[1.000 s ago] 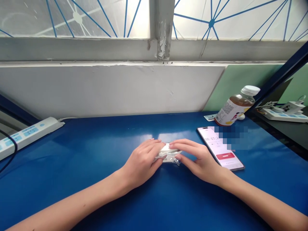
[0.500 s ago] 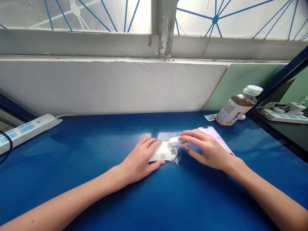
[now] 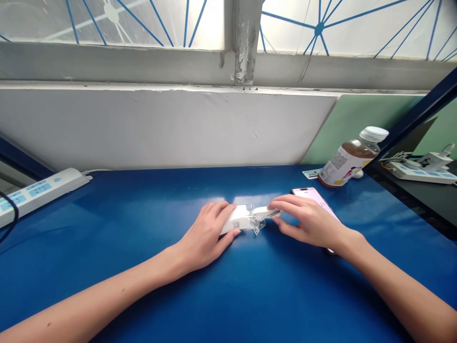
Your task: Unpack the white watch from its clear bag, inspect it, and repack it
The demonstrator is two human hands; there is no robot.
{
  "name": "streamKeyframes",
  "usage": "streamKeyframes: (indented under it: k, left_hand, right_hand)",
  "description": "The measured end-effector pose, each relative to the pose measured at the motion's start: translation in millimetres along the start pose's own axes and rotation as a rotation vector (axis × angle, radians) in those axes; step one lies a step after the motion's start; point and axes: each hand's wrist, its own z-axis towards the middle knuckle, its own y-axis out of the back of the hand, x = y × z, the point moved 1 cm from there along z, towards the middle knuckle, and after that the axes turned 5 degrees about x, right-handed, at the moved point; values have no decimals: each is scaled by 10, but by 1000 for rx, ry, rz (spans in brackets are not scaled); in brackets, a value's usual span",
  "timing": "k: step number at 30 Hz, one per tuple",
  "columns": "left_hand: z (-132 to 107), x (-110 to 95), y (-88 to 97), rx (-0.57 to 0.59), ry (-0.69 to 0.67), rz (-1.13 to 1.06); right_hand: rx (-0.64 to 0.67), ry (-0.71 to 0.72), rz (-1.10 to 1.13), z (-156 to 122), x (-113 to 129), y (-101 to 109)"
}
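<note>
Left hand: the left hand (image 3: 205, 236) is clamped on the left end of a white box (image 3: 240, 219), thumb along the near side and fingers over the far side, probably to steady it.
Right hand: the right hand (image 3: 309, 219) pinches a slim white piece (image 3: 262, 212), fingers above and thumb below; this grip seems to leave its left end free. Its exact kind is too small to tell.
Box and piece: end to end in the centre of the frame, above the blue tabletop (image 3: 228, 295); whether the box rests on it, I cannot tell.
Clear plastic film (image 3: 258, 226): bunched between them, perhaps joining both.
Smartphone (image 3: 314, 194): right of centre, partly hidden by the right hand.
Drink bottle (image 3: 348, 163): upright at upper right, apparently set aside to leave room.
Power strip (image 3: 46, 188): at the left edge, well apart from the hands.
</note>
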Motion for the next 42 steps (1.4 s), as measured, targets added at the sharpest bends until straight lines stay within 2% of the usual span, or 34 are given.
streamKeyframes:
  k: [5,9,12,21,28,35,42]
  left_hand:
    - [-9,9,-2,10,-11,-31]
    - [-13,14,-8,14,-24,-46]
    - [-11,12,-6,20,-22,-57]
    - [-9,20,-22,30,17,-78]
    - [-16,13,-10,38,18,-67]
    - [-12,7,-10,48,18,-50]
    - [-20,16,-22,36,13,-54]
  right_hand:
    - [82,-23,55,16,151,-85]
    - [68,-14,22,13,268,-205]
    - [56,-10,27,15,267,-254]
    - [107,-6,-32,17,168,-104]
    - [123,34,-8,45,321,-166]
    - [72,-16,-99,31,236,-160]
    - [183,-39,24,7,360,-249]
